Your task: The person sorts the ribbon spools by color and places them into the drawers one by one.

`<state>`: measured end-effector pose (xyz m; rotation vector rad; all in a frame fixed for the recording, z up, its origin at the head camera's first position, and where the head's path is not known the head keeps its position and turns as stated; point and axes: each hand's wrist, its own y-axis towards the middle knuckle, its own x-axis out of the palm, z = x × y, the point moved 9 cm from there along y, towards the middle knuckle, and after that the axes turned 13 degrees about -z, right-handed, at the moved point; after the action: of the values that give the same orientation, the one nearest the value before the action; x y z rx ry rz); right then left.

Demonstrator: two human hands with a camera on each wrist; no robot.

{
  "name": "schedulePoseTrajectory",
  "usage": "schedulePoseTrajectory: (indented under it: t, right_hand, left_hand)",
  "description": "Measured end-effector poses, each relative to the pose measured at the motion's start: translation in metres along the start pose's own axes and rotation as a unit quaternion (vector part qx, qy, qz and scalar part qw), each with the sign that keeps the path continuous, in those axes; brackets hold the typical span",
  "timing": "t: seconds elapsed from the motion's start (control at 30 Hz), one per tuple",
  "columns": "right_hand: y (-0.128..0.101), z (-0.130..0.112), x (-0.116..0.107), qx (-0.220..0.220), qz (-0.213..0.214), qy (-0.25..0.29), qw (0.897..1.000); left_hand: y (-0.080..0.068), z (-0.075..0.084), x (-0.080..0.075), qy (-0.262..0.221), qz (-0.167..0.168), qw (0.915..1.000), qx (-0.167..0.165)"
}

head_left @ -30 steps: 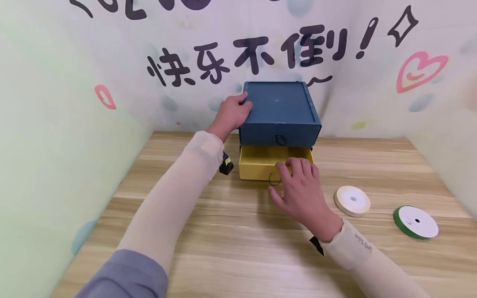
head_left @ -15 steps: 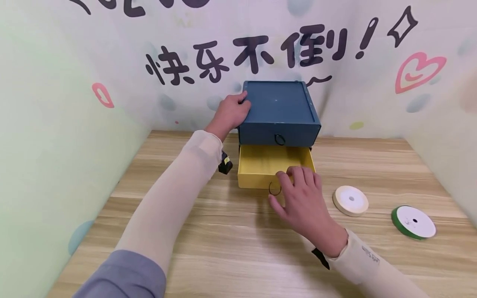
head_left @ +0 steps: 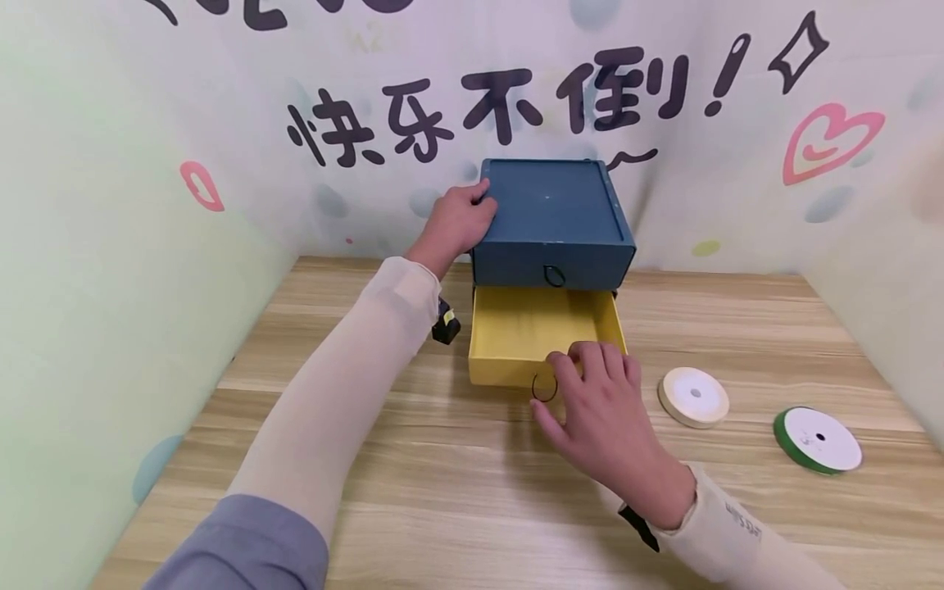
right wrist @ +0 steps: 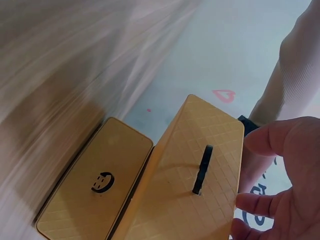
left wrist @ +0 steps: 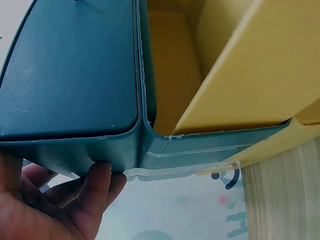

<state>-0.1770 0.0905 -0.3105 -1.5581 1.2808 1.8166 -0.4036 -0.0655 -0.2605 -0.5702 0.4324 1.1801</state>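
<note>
A stack of small drawers stands against the wall, its blue top unit point(head_left: 549, 201) pushed in. Below it, a yellow drawer point(head_left: 509, 374) is pulled well out, with nothing visible inside. My left hand point(head_left: 456, 221) grips the upper left edge of the blue unit; in the left wrist view its bent fingers point(left wrist: 96, 187) press the side. My right hand point(head_left: 601, 414) hooks its fingers over the yellow drawer's front wall, the thumb lower and outside, beside the black ring pull point(head_left: 544, 388). Another yellow drawer point(right wrist: 100, 185), in the right wrist view, sits beneath, pushed in.
Two ribbon rolls lie on the wooden table point(head_left: 442, 508) to the right: a cream one point(head_left: 693, 397) and, farther right, a green one point(head_left: 817, 440) with a white face. A printed cloth wall point(head_left: 354, 209) stands right behind the drawers.
The yellow drawer has slid out toward me, with my right hand moving back along with it; more of its inside shows. My left hand has stayed on the blue unit.
</note>
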Motion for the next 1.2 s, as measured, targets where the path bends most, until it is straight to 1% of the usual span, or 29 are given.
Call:
schedulePoseTrajectory:
  t: [0.47,0.6,0.9,1.2]
  right_hand:
    - [-0.011,-0.006,-0.003,0.006,-0.012,-0.002,1.000]
    - [-0.012,-0.007,-0.003,0.009,-0.017,-0.003,1.000]
    - [-0.017,-0.012,-0.005,0.006,-0.008,0.000,1.000]
    - [-0.022,-0.015,-0.004,0.007,-0.018,-0.002,1.000]
  left_hand:
    - [0.000,0.000,0.001,-0.003,0.001,1.0000,0.006]
    - [0.001,0.001,0.000,-0.008,0.004,0.9999,0.014]
    - [0.001,0.001,0.000,-0.003,0.004,0.9999,0.009]
    - [0.000,0.001,0.000,0.002,0.001,1.0000,0.004]
